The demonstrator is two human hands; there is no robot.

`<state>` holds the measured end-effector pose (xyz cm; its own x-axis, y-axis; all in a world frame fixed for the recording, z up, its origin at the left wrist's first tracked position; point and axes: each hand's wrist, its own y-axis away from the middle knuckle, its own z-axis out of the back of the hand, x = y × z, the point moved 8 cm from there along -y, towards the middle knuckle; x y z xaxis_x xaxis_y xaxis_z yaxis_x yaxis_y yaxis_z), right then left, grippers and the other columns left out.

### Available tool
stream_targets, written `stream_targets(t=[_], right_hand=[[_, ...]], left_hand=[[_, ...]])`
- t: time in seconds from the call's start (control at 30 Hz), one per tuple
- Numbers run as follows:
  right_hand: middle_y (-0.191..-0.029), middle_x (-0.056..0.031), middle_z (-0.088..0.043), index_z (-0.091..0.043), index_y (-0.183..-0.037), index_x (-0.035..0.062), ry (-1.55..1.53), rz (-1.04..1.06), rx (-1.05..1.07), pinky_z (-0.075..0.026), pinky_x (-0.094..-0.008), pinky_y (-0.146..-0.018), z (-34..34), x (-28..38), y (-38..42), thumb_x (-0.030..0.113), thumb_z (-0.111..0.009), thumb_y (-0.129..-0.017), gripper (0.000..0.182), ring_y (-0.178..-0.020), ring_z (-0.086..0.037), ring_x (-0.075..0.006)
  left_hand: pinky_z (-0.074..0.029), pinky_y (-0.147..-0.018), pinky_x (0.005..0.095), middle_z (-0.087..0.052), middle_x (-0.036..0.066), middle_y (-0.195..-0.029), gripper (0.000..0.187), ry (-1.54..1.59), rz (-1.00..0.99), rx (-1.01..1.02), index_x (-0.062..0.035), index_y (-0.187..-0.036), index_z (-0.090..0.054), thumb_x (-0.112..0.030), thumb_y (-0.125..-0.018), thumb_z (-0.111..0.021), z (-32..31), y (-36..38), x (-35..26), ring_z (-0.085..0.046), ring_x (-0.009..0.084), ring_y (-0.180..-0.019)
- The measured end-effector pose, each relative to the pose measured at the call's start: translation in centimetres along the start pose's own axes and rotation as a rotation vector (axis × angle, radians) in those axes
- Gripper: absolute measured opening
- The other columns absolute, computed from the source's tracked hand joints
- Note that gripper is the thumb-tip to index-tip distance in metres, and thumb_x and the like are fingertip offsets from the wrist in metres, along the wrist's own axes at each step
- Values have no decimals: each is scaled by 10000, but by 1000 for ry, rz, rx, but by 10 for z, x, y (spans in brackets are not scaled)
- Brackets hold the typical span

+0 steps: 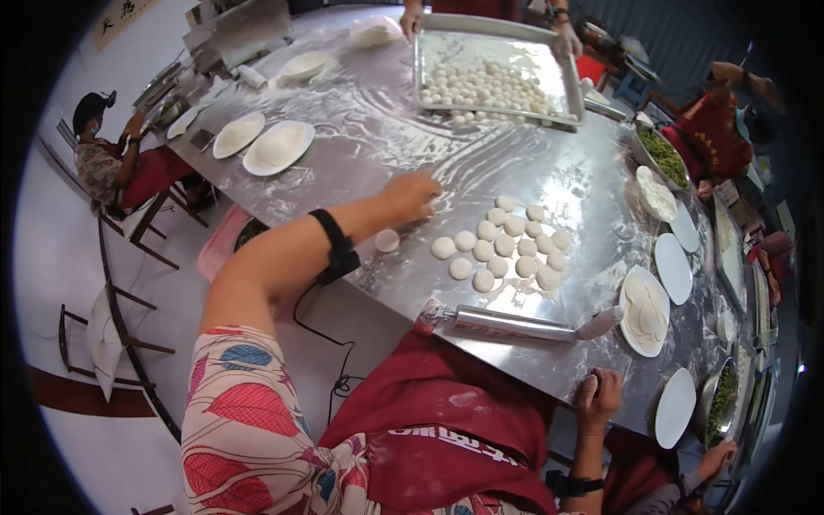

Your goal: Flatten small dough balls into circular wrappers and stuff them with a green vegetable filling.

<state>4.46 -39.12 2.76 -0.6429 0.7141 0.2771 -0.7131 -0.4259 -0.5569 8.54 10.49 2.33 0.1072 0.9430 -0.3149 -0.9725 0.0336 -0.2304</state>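
Observation:
My left hand reaches across the floured metal table, its fingers curled down near the surface; what they hold, if anything, is hidden. A flat dough round lies beneath my left wrist. Just right of that hand, several small dough pieces are spread in a loose cluster. Closer to me, a metal rolling pin rests along the table edge. My right hand is at the front edge, fingers curled in, flour-dusted and apparently holding nothing. Beside it, a white plate carries stacked dough wrappers.
Across the table, another person's hands hold a metal tray above many dough balls. Plates of wrappers stand left. On the right are white plates and bowls of green filling. Co-workers are around the table.

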Motion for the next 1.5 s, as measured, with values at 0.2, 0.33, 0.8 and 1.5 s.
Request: stream_targets(t=[0.2,0.33,0.8,1.5], right_hand=[[-900,-190,-555,-589,-938,-28,-16,-16,37,-464,-433,-724,-4,-5,2,160,-532,-895,202,-824,-572,-368],[-907,-192,-555,-587,-948,-37,-9,4,20,-463,-432,-723,-3,-2,2,135,-532,-892,189,-822,-568,-372],[-881,-183,-559,-577,-945,-46,-9,33,40,-460,-420,-706,-6,2,-3,118,-498,-899,188,-798,-560,-356],[-849,-144,-596,-629,-904,19,-45,-69,-39,-479,-383,-635,13,-11,-3,80,-632,-778,140,-735,-595,-308]], left_hand=[[-459,-670,451,-534,135,-916,284,-172,13,54,-69,-930,-612,-161,-690,-734,33,77,30,-576,360,-803],[-456,-682,448,-532,136,-909,309,-97,57,99,-78,-956,-620,-213,-711,-750,34,104,39,-573,352,-829],[-182,-1095,557,-315,226,-1447,827,-118,183,-117,1,-1392,-329,-656,-890,-363,26,84,35,-283,379,-1350],[-148,-1087,575,-261,258,-1469,934,-179,39,125,7,-1393,-311,-618,-758,-591,-6,108,-31,-228,419,-1369]])
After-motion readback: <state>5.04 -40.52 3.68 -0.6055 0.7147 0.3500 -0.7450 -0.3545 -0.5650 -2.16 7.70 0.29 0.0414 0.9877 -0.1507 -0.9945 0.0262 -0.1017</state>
